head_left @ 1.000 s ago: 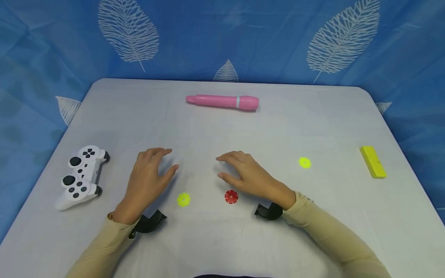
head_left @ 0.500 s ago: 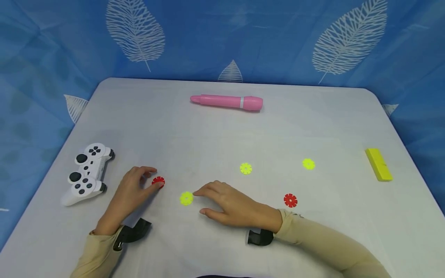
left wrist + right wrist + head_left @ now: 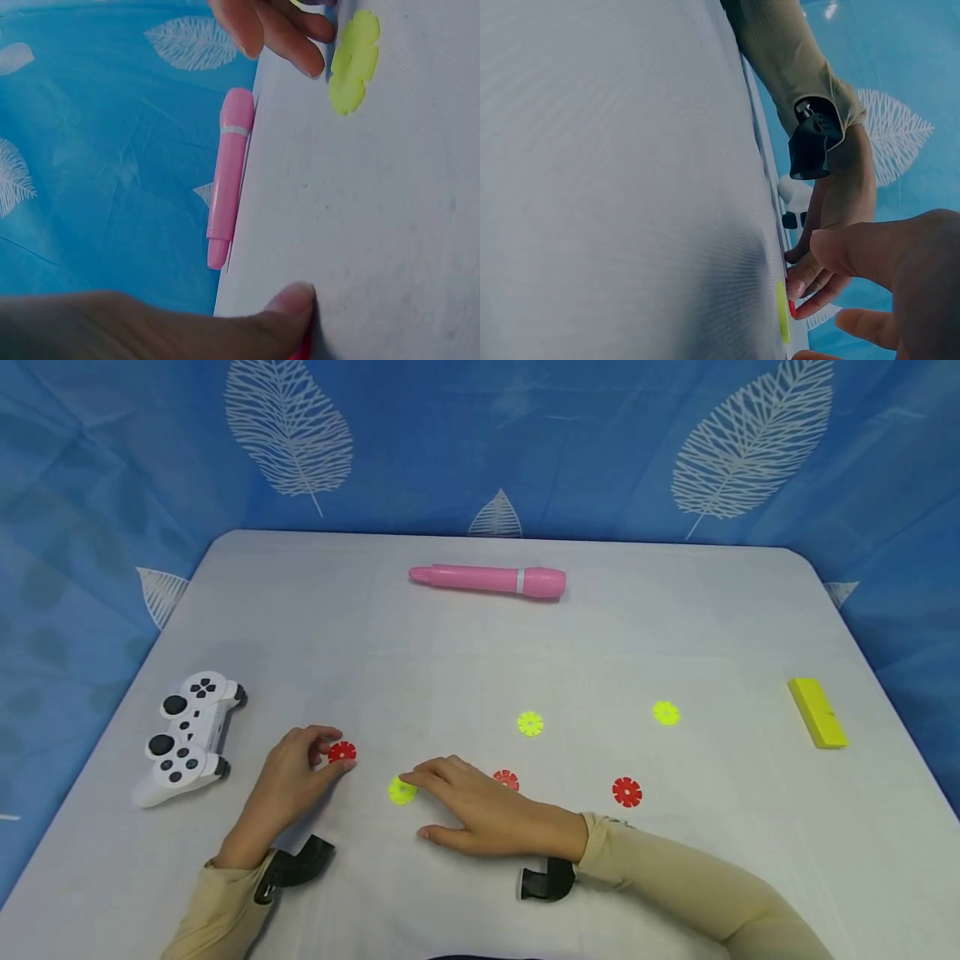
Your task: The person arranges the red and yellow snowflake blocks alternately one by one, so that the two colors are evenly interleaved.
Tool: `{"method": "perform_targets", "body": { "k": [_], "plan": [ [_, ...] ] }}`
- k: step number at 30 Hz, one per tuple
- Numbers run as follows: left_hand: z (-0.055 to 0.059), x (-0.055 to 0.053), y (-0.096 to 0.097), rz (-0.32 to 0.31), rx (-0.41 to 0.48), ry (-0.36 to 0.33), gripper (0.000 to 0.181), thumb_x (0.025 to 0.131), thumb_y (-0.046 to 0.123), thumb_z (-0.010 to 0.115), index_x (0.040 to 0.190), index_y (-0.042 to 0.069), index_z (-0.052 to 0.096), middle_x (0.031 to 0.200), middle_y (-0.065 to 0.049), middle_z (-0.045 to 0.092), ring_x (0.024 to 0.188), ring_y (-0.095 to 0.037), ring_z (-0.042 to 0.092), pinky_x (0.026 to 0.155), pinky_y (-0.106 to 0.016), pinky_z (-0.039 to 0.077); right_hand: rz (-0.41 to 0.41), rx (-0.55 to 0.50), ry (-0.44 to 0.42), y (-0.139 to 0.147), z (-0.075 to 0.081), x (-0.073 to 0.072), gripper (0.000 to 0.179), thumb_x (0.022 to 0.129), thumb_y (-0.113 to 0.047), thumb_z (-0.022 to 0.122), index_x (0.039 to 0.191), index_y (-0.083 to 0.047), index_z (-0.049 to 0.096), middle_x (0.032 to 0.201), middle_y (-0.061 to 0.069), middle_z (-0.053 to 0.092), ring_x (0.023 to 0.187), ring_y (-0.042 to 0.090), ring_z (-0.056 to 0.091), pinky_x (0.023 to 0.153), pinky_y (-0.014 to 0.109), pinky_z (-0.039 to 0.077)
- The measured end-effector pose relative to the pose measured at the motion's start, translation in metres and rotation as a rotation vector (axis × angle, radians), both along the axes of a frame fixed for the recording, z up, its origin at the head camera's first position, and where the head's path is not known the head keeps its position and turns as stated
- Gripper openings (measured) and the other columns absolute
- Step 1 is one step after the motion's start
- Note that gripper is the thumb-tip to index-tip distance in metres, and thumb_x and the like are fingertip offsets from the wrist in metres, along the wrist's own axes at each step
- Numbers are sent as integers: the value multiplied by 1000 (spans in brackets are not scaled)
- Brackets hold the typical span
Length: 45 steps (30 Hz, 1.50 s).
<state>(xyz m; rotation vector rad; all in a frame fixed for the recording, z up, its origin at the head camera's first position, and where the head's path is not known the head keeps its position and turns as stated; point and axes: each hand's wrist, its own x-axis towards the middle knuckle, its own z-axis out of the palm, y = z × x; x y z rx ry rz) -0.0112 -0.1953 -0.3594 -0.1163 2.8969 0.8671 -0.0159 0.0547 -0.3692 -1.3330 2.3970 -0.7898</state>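
Observation:
At the table's left my left hand (image 3: 288,781) holds its thumb and bent fingers at the rim of a red notched building disc (image 3: 342,750), which lies flat. Only a sliver of that disc shows beneath the thumb in the left wrist view. My right hand (image 3: 487,814) is palm down, fingers extended, with the fingertips overlapping a yellow notched disc (image 3: 401,792). Behind its knuckles a second red disc (image 3: 507,777) is partly covered. Past the right wrist lies a third red disc (image 3: 627,792). Two more yellow discs, a nearer one (image 3: 530,723) and a farther one (image 3: 666,712), lie beyond.
A white game controller (image 3: 191,727) sits at the left. Along the back of the white table (image 3: 600,635) lies a thick pink marker-shaped stick (image 3: 487,580). On the right is a yellow block (image 3: 817,714). Blue leaf-print cloth (image 3: 585,452) hangs behind.
Both hands have come nearer and to the left since a second ago, uncovering several discs. Over the last half second the right hand slid left onto the yellow disc, revealing a red one.

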Motion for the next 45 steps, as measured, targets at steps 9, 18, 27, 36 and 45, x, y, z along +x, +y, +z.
{"method": "perform_targets", "body": {
  "k": [9,18,27,36,45],
  "plan": [
    [-2,-1,3,17,3,14,35,76,12,71,103,-4,57,88,-15,50,78,-23,45,63,-28,35,9,14,21,1,-2,0,58,89,-37,53,140,-20,31,131,-3,41,119,9,39,100,24,35],
    [-8,0,1,-72,25,98,35,75,8,71,108,6,60,81,-9,58,70,-16,48,58,-23,39,17,22,26,2,-4,0,57,90,-38,52,140,-19,30,132,-2,40,121,10,37,101,25,34],
    [-13,-1,-1,-138,32,148,29,76,9,71,104,8,66,92,-8,64,76,-16,52,63,-24,44,20,31,18,2,-5,0,57,90,-38,51,140,-20,30,134,-2,38,122,10,37,101,26,34],
    [-11,-5,0,-142,23,107,26,74,12,73,97,8,62,86,-8,63,73,-17,51,62,-25,45,30,6,57,0,-9,2,56,90,-38,51,139,-18,31,133,-1,40,123,11,37,100,27,36],
    [-4,-34,20,-248,97,169,25,73,12,75,95,9,63,76,-4,62,65,-13,45,56,-20,39,38,38,57,0,-8,2,56,90,-38,51,138,-18,32,135,0,38,124,12,35,102,27,34]
  ]
}}
